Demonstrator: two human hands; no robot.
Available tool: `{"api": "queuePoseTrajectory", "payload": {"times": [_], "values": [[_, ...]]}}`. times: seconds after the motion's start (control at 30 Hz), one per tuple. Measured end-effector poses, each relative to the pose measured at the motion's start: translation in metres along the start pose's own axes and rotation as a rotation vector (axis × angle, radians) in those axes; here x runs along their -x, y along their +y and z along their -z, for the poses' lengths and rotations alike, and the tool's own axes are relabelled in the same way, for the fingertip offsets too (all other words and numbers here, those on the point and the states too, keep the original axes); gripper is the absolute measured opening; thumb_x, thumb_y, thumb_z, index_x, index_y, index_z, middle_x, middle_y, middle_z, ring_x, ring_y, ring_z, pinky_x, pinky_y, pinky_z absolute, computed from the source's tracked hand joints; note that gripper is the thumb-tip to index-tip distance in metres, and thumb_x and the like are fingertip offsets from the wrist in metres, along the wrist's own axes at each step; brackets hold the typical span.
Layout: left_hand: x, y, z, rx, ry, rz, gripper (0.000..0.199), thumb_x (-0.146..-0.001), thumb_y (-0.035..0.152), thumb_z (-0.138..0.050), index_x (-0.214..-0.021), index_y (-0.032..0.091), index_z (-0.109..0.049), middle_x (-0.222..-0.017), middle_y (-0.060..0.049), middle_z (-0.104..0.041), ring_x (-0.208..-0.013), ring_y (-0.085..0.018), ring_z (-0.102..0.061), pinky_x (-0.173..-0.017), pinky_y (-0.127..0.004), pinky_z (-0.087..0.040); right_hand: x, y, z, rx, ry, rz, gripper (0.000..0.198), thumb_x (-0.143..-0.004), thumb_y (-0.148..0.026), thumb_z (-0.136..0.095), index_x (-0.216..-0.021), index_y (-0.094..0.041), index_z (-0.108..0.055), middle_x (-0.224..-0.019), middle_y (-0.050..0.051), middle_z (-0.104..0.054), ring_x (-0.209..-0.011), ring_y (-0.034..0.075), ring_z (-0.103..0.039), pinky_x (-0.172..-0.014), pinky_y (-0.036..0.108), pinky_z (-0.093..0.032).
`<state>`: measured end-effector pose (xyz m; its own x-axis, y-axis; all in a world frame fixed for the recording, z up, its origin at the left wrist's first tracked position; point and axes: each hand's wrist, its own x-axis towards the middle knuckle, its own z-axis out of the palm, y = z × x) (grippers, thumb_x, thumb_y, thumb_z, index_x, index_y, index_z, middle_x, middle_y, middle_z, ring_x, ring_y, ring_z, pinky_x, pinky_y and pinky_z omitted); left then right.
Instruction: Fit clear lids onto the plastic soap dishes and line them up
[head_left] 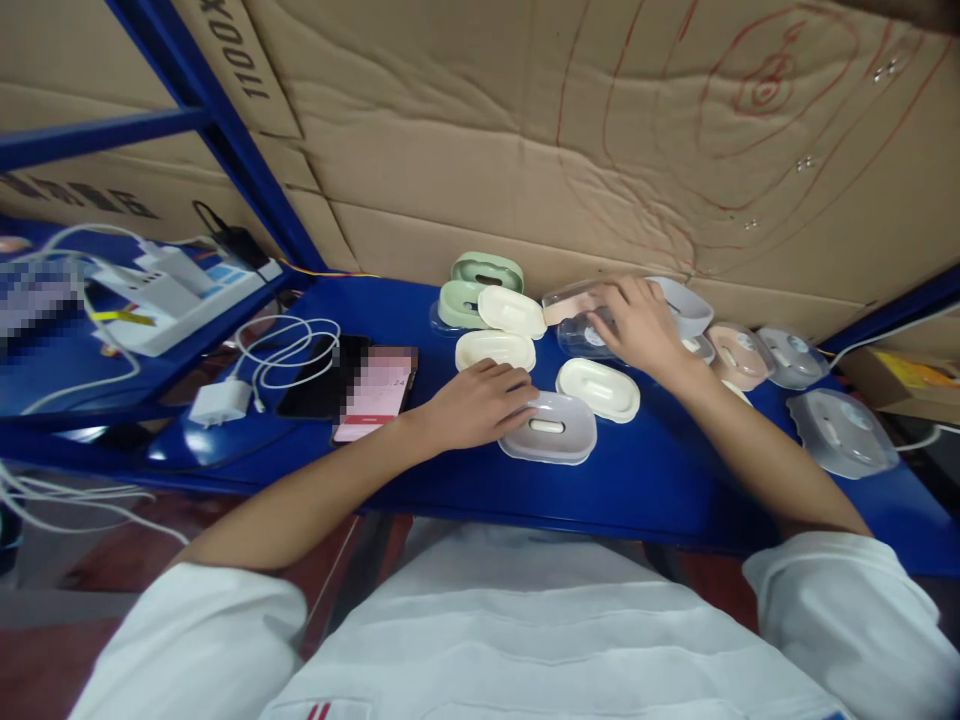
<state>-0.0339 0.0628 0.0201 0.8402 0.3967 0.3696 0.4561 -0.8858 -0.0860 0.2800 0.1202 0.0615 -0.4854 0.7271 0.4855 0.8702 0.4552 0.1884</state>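
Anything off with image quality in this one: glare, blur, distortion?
Head view: both the left hand and the right hand are readable, though somewhat soft; white glare spots sit at the left end of the blue table; the leaning blue post suggests wide-angle distortion; pixelation covers part of the lit phone; a dark top-right shape is too blurred to identify.

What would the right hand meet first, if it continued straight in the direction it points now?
The right hand would probably meet the pink dish just ahead of its fingers; whether they already touch it is unclear.
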Motion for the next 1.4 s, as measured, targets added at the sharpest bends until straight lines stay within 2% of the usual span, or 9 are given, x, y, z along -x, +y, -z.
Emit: {"api": "queuePoseTrajectory", "payload": {"times": [0.13,0.27,0.37,0.47,0.67,0.87,1.0,1.13,1.4], "values": [[0.001,0.008,0.002,0.090,-0.019,-0.148,0.031,-0.114,0.042,-0.053,-0.121,0.018,-0.070,-0.117,-0.010,-0.075,-0.109,-0.025,-0.070,-0.095,-0.039,-0.049,0.031,0.005,-0.007,-0.017,-0.097,0.107,0.046,-0.107,-0.037,-0.055,-0.147,-0.017,-0.061,-0.153,0.021,-0.061,-0.140,0.041,-0.056,-0.115,0.060,-0.043],[0.002,0.014,0.004,0.142,-0.055,-0.214,0.043,-0.103,0.055,-0.068,-0.123,0.017,-0.071,-0.122,-0.012,-0.074,-0.109,-0.028,-0.069,-0.101,-0.044,-0.048,0.056,0.014,-0.022,-0.025,-0.124,0.130,0.054,-0.105,-0.029,-0.059,-0.158,-0.024,-0.053,-0.174,0.017,-0.040,-0.162,0.041,-0.035,-0.127,0.068,-0.031],[0.003,0.017,0.005,0.139,-0.089,-0.206,0.034,-0.101,0.049,-0.070,-0.115,0.018,-0.072,-0.120,-0.011,-0.074,-0.106,-0.027,-0.069,-0.103,-0.044,-0.047,0.058,0.020,-0.030,-0.042,-0.108,0.121,0.055,-0.105,-0.022,-0.059,-0.159,-0.028,-0.054,-0.177,0.013,-0.038,-0.166,0.040,-0.028,-0.130,0.072,-0.028],[0.003,0.016,0.005,0.144,-0.099,-0.191,0.032,-0.101,0.046,-0.069,-0.118,0.019,-0.072,-0.121,-0.010,-0.073,-0.106,-0.027,-0.069,-0.103,-0.044,-0.048,0.051,0.026,-0.034,-0.084,-0.120,0.133,0.055,-0.105,-0.021,-0.060,-0.160,-0.026,-0.055,-0.178,0.014,-0.035,-0.167,0.040,-0.026,-0.130,0.070,-0.034],[0.003,0.014,0.004,0.156,-0.075,-0.187,0.036,-0.104,0.041,-0.066,-0.132,0.019,-0.067,-0.129,-0.013,-0.072,-0.111,-0.029,-0.070,-0.100,-0.045,-0.051,0.056,0.026,-0.015,-0.258,0.011,0.124,0.047,-0.109,-0.031,-0.060,-0.155,-0.027,-0.062,-0.162,0.011,-0.059,-0.161,0.034,-0.043,-0.130,0.061,-0.042],[0.003,0.011,-0.002,0.154,0.065,-0.133,0.049,-0.099,0.042,-0.076,-0.138,0.018,-0.061,-0.151,-0.023,-0.057,-0.136,-0.040,-0.060,-0.111,-0.054,-0.053,0.101,-0.023,0.017,-0.461,0.206,0.013,0.048,-0.105,-0.032,-0.069,-0.154,-0.031,-0.064,-0.148,0.009,-0.071,-0.141,0.030,-0.066,-0.121,0.053,-0.055],[0.003,0.004,-0.010,0.164,0.106,-0.089,0.049,-0.101,0.046,-0.074,-0.140,0.020,-0.059,-0.151,-0.022,-0.056,-0.137,-0.040,-0.059,-0.113,-0.058,-0.052,0.109,-0.058,0.011,-0.537,0.166,0.106,0.044,-0.103,-0.035,-0.073,-0.146,-0.029,-0.069,-0.139,0.010,-0.075,-0.130,0.029,-0.071,-0.113,0.049,-0.059],[0.004,-0.002,-0.013,0.151,0.077,-0.108,0.050,-0.102,0.051,-0.070,-0.139,0.019,-0.058,-0.142,-0.020,-0.062,-0.129,-0.037,-0.063,-0.109,-0.055,-0.055,0.108,-0.072,0.000,-0.528,0.109,0.167,0.045,-0.104,-0.042,-0.071,-0.145,-0.026,-0.068,-0.134,0.013,-0.075,-0.125,0.029,-0.072,-0.108,0.048,-0.060],[0.002,0.001,-0.001,0.076,0.001,-0.127,0.039,-0.106,0.046,-0.067,-0.131,0.016,-0.065,-0.130,-0.019,-0.068,-0.120,-0.035,-0.065,-0.103,-0.048,-0.054,0.113,-0.071,-0.003,-0.403,-0.068,0.304,0.060,-0.105,-0.051,-0.066,-0.159,-0.029,-0.057,-0.157,0.016,-0.062,-0.149,0.035,-0.056,-0.120,0.056,-0.051]]}}
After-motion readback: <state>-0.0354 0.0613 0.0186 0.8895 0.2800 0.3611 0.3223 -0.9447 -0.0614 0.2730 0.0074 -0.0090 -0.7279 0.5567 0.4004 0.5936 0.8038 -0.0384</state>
